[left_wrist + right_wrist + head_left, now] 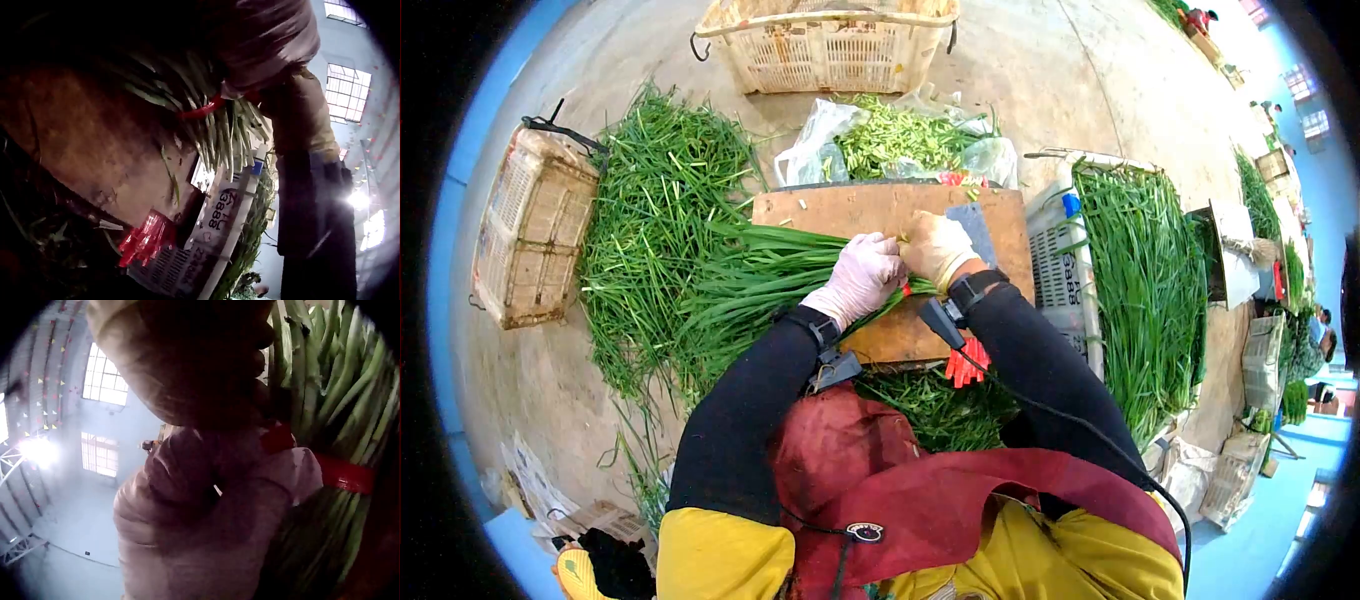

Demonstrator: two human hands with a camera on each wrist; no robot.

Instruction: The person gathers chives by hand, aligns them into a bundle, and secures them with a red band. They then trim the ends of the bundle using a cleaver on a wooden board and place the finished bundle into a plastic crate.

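Observation:
A bunch of long green chives [790,250] lies across a wooden board [800,207], cut ends toward the right. A red tie band [344,475] goes round the stalks near these ends. My left hand [862,278], in a pale pink glove, pinches the band against the bunch, its thumb over the red strip in the right wrist view. Close against it, my right hand [935,247] in a cream glove has its fingers curled at the band's upper end [278,439]. Its fingertips are partly hidden. Both hands meet above the stalks in the left wrist view.
Loose greens [665,200] pile up left of the board. A plastic bag [800,150] holds short trimmings behind it. At right stands a crate [1055,260] full of greens. Red ties [968,362] hang at the board's front edge. A large crate [830,55] stands farther back.

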